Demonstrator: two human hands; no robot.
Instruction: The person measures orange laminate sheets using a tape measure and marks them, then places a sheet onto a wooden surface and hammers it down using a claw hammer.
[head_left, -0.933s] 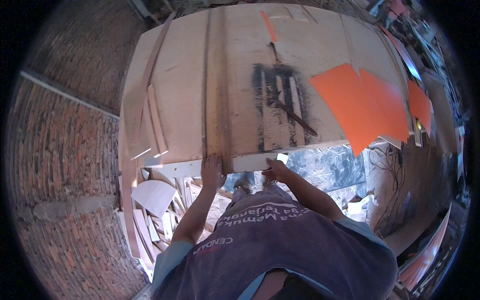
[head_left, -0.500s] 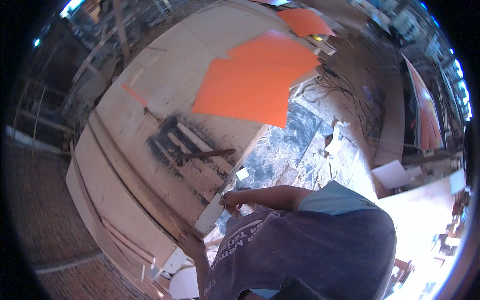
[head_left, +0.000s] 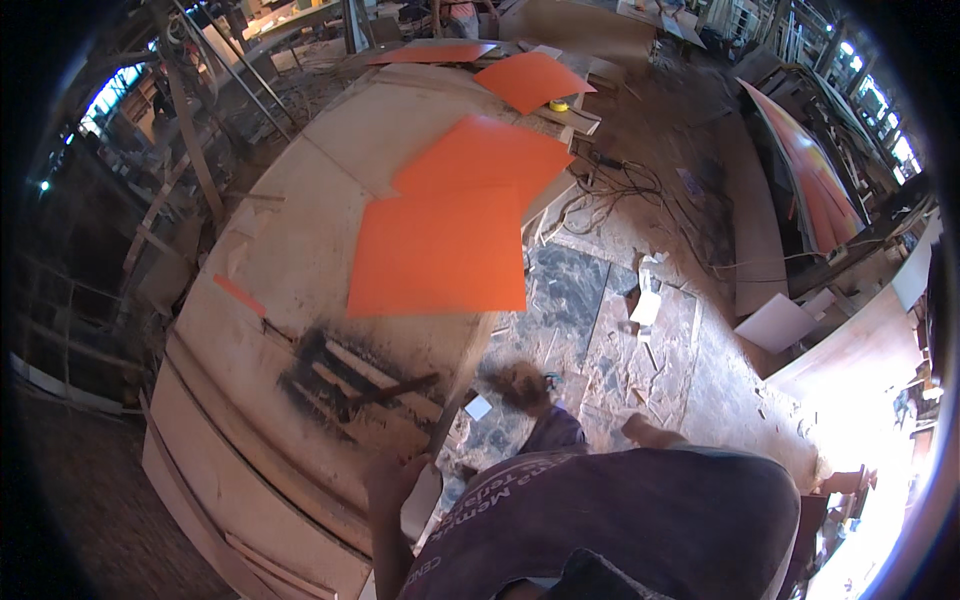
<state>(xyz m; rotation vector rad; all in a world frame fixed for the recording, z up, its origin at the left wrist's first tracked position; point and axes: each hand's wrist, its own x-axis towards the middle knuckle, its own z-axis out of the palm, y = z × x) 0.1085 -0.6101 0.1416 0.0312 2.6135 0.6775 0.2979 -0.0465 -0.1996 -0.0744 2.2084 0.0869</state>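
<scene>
Overall, the worktop [head_left: 320, 250] takes up most of the frame: broad, pale, sawdust-brown, running from upper centre to lower left. Floor [head_left: 570, 290] right of it, centre of frame, dusty and scattered with scraps. Orange sheets next: a near one [head_left: 435, 250] and a farther one [head_left: 480, 150] overlap at mid-frame, the near one's corner jutting past the worktop's right edge; two more lie at upper centre. Long brown strip [head_left: 262, 450] crosses the lower left of the worktop. Black-smeared patch [head_left: 300, 380] left of centre, pale bars showing within it.

Left hand [head_left: 393, 478] at lower centre, by the worktop's near edge. Its fingers are bent against a pale edge piece [head_left: 424, 495], which lies at lower centre just beside the hand; firmness of hold cannot be told. Right hand [head_left: 637, 430] right of centre, over the floor, well apart from the worktop; fingers blurred, opening cannot be told, no object visible in them.

Dark stick [head_left: 400, 388] lies across the smeared patch. Narrow orange strip [head_left: 240, 295] at left. Small white square [head_left: 478, 407] just off the worktop's right edge. Yellow roll [head_left: 558, 105], upper centre, smallest noted.
</scene>
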